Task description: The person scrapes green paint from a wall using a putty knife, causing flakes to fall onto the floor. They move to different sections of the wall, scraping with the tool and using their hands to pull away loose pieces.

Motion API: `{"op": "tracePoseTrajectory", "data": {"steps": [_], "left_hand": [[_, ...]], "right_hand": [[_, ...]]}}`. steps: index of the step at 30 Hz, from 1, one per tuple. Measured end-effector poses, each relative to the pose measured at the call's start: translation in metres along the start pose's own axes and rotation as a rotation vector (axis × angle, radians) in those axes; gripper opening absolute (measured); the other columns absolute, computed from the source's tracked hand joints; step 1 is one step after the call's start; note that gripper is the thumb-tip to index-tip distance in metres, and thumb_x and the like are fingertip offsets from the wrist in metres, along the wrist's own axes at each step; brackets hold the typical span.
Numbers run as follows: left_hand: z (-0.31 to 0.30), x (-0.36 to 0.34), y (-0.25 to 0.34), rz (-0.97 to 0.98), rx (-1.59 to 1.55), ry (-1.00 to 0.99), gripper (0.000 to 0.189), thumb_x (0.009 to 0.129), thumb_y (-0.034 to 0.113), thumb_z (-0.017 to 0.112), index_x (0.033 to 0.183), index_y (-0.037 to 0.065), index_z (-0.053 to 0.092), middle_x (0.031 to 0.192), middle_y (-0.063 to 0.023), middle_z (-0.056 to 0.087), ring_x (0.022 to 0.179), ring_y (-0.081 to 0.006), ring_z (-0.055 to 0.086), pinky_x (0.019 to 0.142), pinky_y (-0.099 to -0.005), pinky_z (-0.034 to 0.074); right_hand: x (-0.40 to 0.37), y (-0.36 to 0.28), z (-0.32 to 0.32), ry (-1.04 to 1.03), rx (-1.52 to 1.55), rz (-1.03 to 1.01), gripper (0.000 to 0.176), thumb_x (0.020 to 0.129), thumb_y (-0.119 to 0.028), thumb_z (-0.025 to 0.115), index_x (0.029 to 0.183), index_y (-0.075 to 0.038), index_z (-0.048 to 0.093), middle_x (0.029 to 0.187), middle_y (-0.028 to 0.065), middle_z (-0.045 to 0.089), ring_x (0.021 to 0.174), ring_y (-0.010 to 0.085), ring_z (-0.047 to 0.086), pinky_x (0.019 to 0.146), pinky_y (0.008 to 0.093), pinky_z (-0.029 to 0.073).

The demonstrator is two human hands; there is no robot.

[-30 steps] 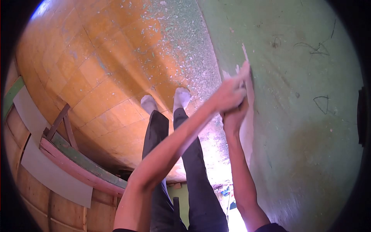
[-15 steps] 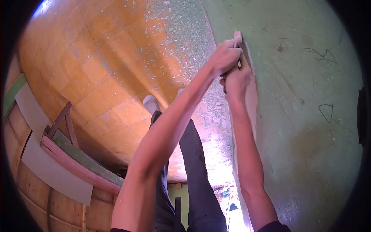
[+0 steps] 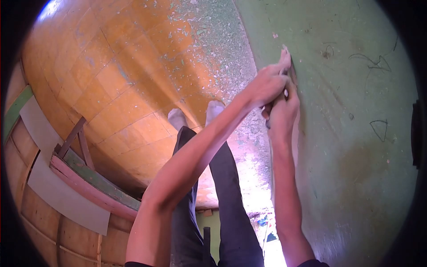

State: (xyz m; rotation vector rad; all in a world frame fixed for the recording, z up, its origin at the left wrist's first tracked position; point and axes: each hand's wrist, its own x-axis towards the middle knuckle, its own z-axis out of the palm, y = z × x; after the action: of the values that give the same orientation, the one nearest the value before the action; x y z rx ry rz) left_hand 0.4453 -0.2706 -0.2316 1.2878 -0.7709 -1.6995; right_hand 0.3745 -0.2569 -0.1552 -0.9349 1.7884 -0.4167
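My left hand and my right hand are closed together at the edge of the green painted surface. A dark-handled hand tool pokes out below the fingers. Most of it is hidden, so its working end cannot be made out. The left hand lies farther forward, one finger pointing along the surface, its arm crossing over my legs. The right hand grips just behind it, with the forearm along the edge. A pale strip of bare surface runs beside the right wrist.
Green and white flakes litter the orange tiled floor along the green surface. My socked feet stand there. To the left is a pink and green wooden bench-like piece, beside wooden panelling.
Both hands have moved together a little toward me and to the right along the green surface, still closed. The view has shifted slightly, and more of my second foot shows.
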Motion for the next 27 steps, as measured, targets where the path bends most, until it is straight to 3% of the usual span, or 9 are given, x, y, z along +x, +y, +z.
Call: {"op": "tracePoseTrajectory", "data": {"steps": [3, 5, 7, 9, 11, 14, 18, 25, 27], "left_hand": [[-0.019, 0.012, 0.017, -0.266, -0.196, -0.057, 0.060, 0.076, 0.007, 0.050, 0.136, -0.004, 0.047, 0.113, -0.0096, 0.061, 0.088, -0.0163, 0.060, 0.077, -0.0260, 0.049], [-0.027, 0.018, 0.020, -0.273, -0.275, -0.045, 0.070, 0.076, 0.006, 0.050, 0.144, -0.003, 0.038, 0.125, -0.0105, 0.058, 0.093, -0.0150, 0.059, 0.082, -0.0244, 0.048], [-0.011, -0.001, 0.016, -0.092, -0.305, 0.011, 0.078, 0.076, 0.006, 0.050, 0.150, -0.001, 0.027, 0.135, -0.0112, 0.053, 0.095, -0.0129, 0.057, 0.083, -0.0230, 0.048], [0.001, -0.011, 0.017, -0.039, -0.252, -0.007, 0.083, 0.076, 0.008, 0.050, 0.153, 0.000, 0.021, 0.127, -0.0084, 0.056, 0.089, -0.0117, 0.058, 0.075, -0.0240, 0.050], [-0.012, -0.002, 0.030, -0.225, -0.303, 0.020, 0.082, 0.078, 0.009, 0.050, 0.154, 0.003, 0.019, 0.115, -0.0096, 0.059, 0.080, -0.0113, 0.058, 0.061, -0.0262, 0.051], [-0.030, 0.001, 0.041, -0.259, -0.251, -0.017, 0.081, 0.080, 0.011, 0.050, 0.154, 0.005, 0.019, 0.100, -0.0096, 0.060, 0.066, -0.0109, 0.055, 0.046, -0.0276, 0.047], [-0.012, -0.011, 0.041, -0.322, -0.258, 0.001, 0.078, 0.080, 0.013, 0.052, 0.152, 0.006, 0.025, 0.084, -0.0061, 0.056, 0.057, -0.0112, 0.052, 0.040, -0.0283, 0.043], [-0.018, -0.006, 0.038, -0.210, -0.193, -0.043, 0.073, 0.085, 0.012, 0.048, 0.154, 0.007, 0.023, 0.083, -0.0048, 0.055, 0.063, -0.0108, 0.053, 0.043, -0.0269, 0.044], [-0.017, -0.002, 0.028, -0.238, -0.203, -0.051, 0.070, 0.088, 0.011, 0.047, 0.153, 0.006, 0.023, 0.102, -0.0090, 0.059, 0.071, -0.0122, 0.056, 0.048, -0.0258, 0.045]], "right_hand": [[0.028, -0.008, 0.015, -0.017, -0.063, 0.008, 0.039, 0.101, -0.019, 0.043, 0.136, -0.005, 0.052, 0.077, 0.0050, 0.059, 0.050, 0.0085, 0.051, 0.037, 0.0239, 0.039], [0.034, 0.003, 0.020, -0.037, 0.006, -0.044, 0.042, 0.102, -0.022, 0.044, 0.140, -0.006, 0.049, 0.075, 0.0027, 0.056, 0.050, 0.0083, 0.051, 0.037, 0.0243, 0.037], [0.007, 0.002, 0.009, 0.000, 0.001, -0.024, 0.041, 0.102, -0.023, 0.045, 0.139, -0.006, 0.050, 0.072, 0.0024, 0.055, 0.050, 0.0076, 0.050, 0.037, 0.0244, 0.037], [-0.003, -0.003, -0.010, -0.061, 0.042, 0.038, 0.038, 0.103, -0.019, 0.044, 0.137, -0.005, 0.051, 0.074, 0.0026, 0.056, 0.050, 0.0052, 0.048, 0.038, 0.0236, 0.036], [0.018, -0.003, -0.002, -0.094, 0.030, -0.029, 0.038, 0.102, -0.018, 0.043, 0.136, -0.003, 0.052, 0.076, 0.0029, 0.056, 0.052, 0.0052, 0.048, 0.037, 0.0239, 0.035], [0.015, -0.015, 0.023, -0.004, 0.065, -0.001, 0.037, 0.102, -0.017, 0.044, 0.134, -0.001, 0.053, 0.075, 0.0025, 0.055, 0.053, 0.0054, 0.049, 0.036, 0.0254, 0.035], [0.000, -0.014, 0.004, -0.063, 0.135, 0.016, 0.036, 0.100, -0.014, 0.045, 0.134, -0.009, 0.055, 0.071, -0.0020, 0.048, 0.050, 0.0046, 0.041, 0.039, 0.0229, 0.031], [0.005, -0.009, 0.006, -0.037, 0.139, 0.031, 0.031, 0.102, -0.019, 0.044, 0.125, -0.003, 0.058, 0.072, -0.0004, 0.050, 0.051, 0.0055, 0.043, 0.037, 0.0239, 0.034], [0.009, -0.011, 0.003, -0.077, 0.114, 0.035, 0.032, 0.102, -0.018, 0.043, 0.126, -0.004, 0.057, 0.071, -0.0006, 0.049, 0.050, 0.0049, 0.043, 0.038, 0.0229, 0.034]]}}
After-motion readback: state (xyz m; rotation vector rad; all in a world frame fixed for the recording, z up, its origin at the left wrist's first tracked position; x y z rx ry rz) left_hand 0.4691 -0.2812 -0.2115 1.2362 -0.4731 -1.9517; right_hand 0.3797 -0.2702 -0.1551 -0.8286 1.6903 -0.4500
